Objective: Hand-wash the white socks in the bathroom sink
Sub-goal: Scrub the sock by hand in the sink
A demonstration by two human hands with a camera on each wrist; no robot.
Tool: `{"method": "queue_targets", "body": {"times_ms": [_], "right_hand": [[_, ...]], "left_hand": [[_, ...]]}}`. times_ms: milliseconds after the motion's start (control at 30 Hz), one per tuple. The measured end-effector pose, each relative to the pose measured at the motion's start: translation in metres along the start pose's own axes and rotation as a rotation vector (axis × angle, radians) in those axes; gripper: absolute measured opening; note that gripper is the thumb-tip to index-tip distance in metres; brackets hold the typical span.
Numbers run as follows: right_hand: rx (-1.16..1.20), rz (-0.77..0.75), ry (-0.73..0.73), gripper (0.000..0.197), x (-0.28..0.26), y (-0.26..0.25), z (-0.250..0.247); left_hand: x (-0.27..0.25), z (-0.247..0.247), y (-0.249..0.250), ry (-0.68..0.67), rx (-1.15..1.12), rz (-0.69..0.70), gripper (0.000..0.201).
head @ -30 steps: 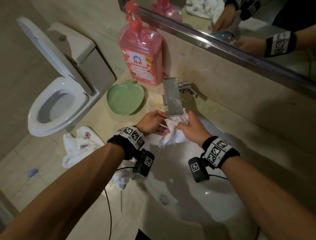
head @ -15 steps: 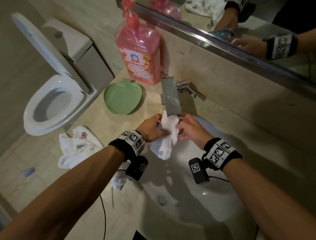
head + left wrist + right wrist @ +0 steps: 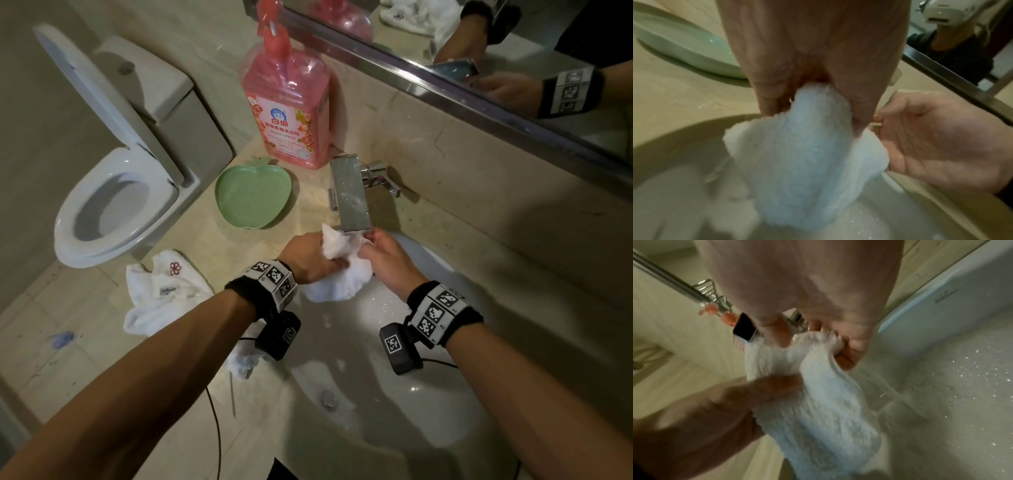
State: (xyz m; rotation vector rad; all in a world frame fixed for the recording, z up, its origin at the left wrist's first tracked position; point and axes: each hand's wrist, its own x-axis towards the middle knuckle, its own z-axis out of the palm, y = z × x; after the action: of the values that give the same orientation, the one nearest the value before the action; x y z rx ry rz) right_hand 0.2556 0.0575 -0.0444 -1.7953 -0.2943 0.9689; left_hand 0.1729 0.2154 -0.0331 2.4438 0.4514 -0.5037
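A wet white sock (image 3: 342,270) hangs under the chrome faucet spout (image 3: 349,195) over the sink basin (image 3: 394,394). My left hand (image 3: 311,257) grips its left side, fingers curled into the fabric (image 3: 803,146). My right hand (image 3: 383,257) pinches the sock's top edge (image 3: 818,344) by the spout; water runs off the fabric (image 3: 818,418). More white socks (image 3: 161,291) lie on the counter to the left, and another white piece (image 3: 241,365) lies at the basin's left rim under my left wrist.
A pink detergent pump bottle (image 3: 287,102) stands against the wall left of the faucet. A green apple-shaped dish (image 3: 253,195) sits beside it. An open toilet (image 3: 113,205) is to the left. A mirror (image 3: 479,51) runs above. The drain (image 3: 327,399) lies in the basin.
Both hands have worked the sock under the spout: it hung longer half a second ago and is now bunched higher between the hands. The hands stay close together.
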Motion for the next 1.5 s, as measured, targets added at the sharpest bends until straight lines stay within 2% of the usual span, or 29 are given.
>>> {"method": "queue_targets", "body": {"times_ms": [67, 100, 167, 233, 333, 367, 433, 500, 533, 600, 700, 833, 933, 1067, 1133, 1200, 1267, 1333, 1433, 1500], "right_hand": [[-0.004, 0.026, -0.103, 0.029, -0.002, 0.0, -0.004], [-0.052, 0.024, -0.136, 0.031, -0.002, 0.001, -0.005], [-0.131, 0.005, -0.104, 0.027, 0.0, 0.005, -0.007], [-0.141, -0.017, -0.02, 0.022, 0.002, 0.01, -0.012], [-0.175, 0.023, 0.084, 0.023, 0.005, 0.017, -0.025], [-0.201, 0.043, 0.107, 0.027, 0.005, 0.018, -0.027], [-0.289, 0.059, 0.124, 0.052, 0.006, 0.019, -0.026], [-0.312, 0.03, 0.074, 0.074, 0.003, 0.018, -0.021], [-0.28, -0.002, 0.031, 0.077, 0.001, 0.016, -0.017], [-0.274, -0.062, -0.036, 0.068, -0.001, 0.012, -0.008], [-0.32, -0.078, -0.017, 0.042, 0.003, 0.006, 0.006], [-0.006, -0.012, -0.127, 0.017, 0.011, 0.001, 0.008], [-0.001, -0.006, -0.116, 0.015, 0.014, -0.002, 0.01], [-0.201, -0.134, 0.012, 0.021, 0.015, -0.002, 0.015], [-0.203, -0.099, 0.092, 0.011, 0.012, 0.0, 0.009], [-0.092, 0.003, 0.118, 0.011, 0.006, 0.003, 0.001], [0.055, 0.065, 0.137, 0.015, 0.001, 0.007, -0.008], [0.099, 0.079, 0.162, 0.016, -0.003, 0.006, -0.016], [0.086, 0.052, 0.213, 0.013, -0.006, 0.005, -0.025], [0.004, -0.02, 0.256, 0.015, -0.007, 0.004, -0.029]], "left_hand": [[0.005, 0.002, 0.003, -0.029, -0.032, 0.013, 0.051], [0.007, 0.002, 0.005, -0.055, -0.104, 0.003, 0.057], [0.011, 0.003, 0.006, -0.09, -0.338, -0.045, 0.067], [0.011, 0.0, 0.007, -0.078, -0.504, -0.04, 0.053], [0.012, -0.002, 0.002, -0.033, -0.496, 0.0, 0.025], [0.013, -0.003, 0.002, -0.007, -0.457, -0.032, 0.021], [0.014, 0.0, 0.001, 0.027, -0.448, -0.089, 0.021], [0.014, 0.003, 0.003, 0.022, -0.564, -0.146, 0.03], [0.013, 0.004, 0.005, 0.009, -0.651, -0.172, 0.029], [0.01, 0.003, 0.007, -0.034, -0.819, -0.203, 0.024], [0.002, 0.002, 0.004, -0.051, -0.891, -0.172, 0.026], [-0.01, -0.004, -0.009, -0.043, -0.962, -0.121, 0.026], [-0.014, -0.007, -0.017, -0.031, -0.93, -0.11, 0.023], [-0.011, -0.007, -0.02, 0.061, -0.738, -0.137, 0.025], [-0.009, -0.007, -0.019, 0.112, -0.712, -0.154, 0.027], [-0.007, -0.005, -0.016, 0.141, -0.677, -0.162, 0.023], [-0.003, -0.002, -0.011, 0.139, -0.614, -0.183, 0.021], [0.001, 0.002, -0.006, 0.127, -0.556, -0.213, 0.022], [0.009, 0.008, 0.003, 0.099, -0.508, -0.283, 0.02], [0.014, 0.009, 0.012, 0.051, -0.563, -0.283, 0.02]]}}
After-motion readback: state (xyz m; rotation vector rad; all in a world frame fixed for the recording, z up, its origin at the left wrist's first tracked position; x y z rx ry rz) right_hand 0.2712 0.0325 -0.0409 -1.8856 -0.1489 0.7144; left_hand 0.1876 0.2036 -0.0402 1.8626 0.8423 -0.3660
